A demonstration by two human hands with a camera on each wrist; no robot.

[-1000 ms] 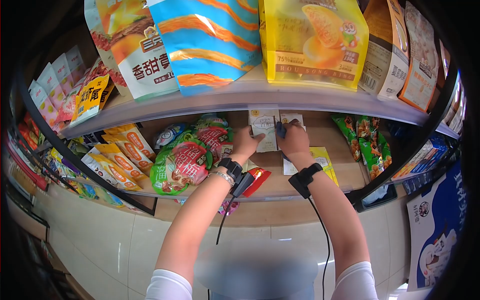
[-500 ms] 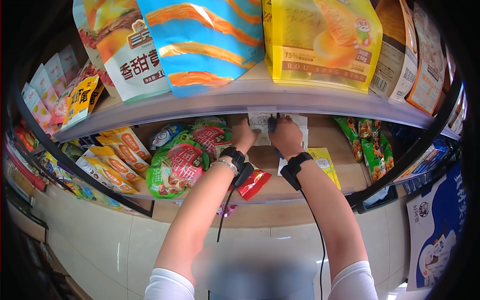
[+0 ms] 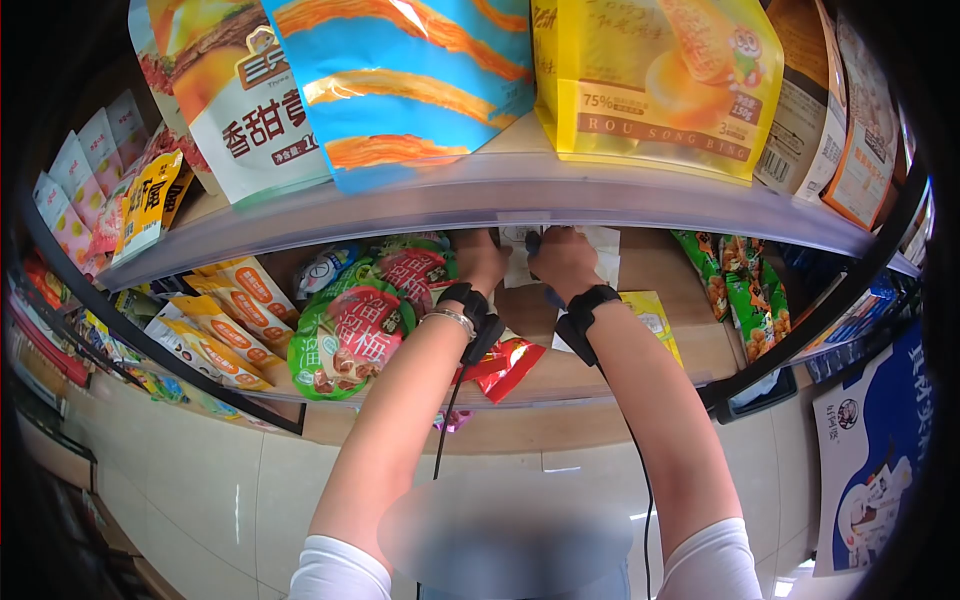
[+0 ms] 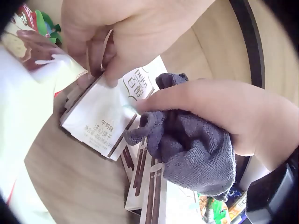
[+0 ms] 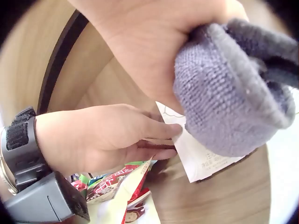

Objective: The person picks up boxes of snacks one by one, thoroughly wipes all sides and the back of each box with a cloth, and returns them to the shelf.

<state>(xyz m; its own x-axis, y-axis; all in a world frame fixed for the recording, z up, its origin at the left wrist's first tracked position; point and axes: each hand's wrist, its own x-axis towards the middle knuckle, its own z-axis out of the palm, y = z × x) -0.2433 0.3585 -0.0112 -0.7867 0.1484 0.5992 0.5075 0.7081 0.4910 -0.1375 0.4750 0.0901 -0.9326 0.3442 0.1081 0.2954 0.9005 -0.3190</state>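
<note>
A white biscuit box [image 4: 96, 119] with brown edges lies at a slant on the wooden shelf. My left hand [image 3: 482, 262] pinches it between thumb and fingers, at its left side. Bunched in my right hand [image 3: 566, 262] is a grey cloth [image 4: 198, 156], its folds against the box's face in the left wrist view. More white boxes [image 4: 145, 184] with brown sides stand close beside the pinched one, below the cloth. In the head view the upper shelf's edge hides the far end of the box.
Green-and-red plum bags [image 3: 352, 335] and a red packet [image 3: 508, 370] lie left of my hands. To the right are a yellow packet [image 3: 652, 318] and green snack bags [image 3: 748, 300]. The upper shelf's clear edge strip [image 3: 480, 200] hangs close above my hands.
Both hands have moved deeper under the upper shelf, and the box has gone back with them. The right hand with the cloth has shifted slightly left over the box.
</note>
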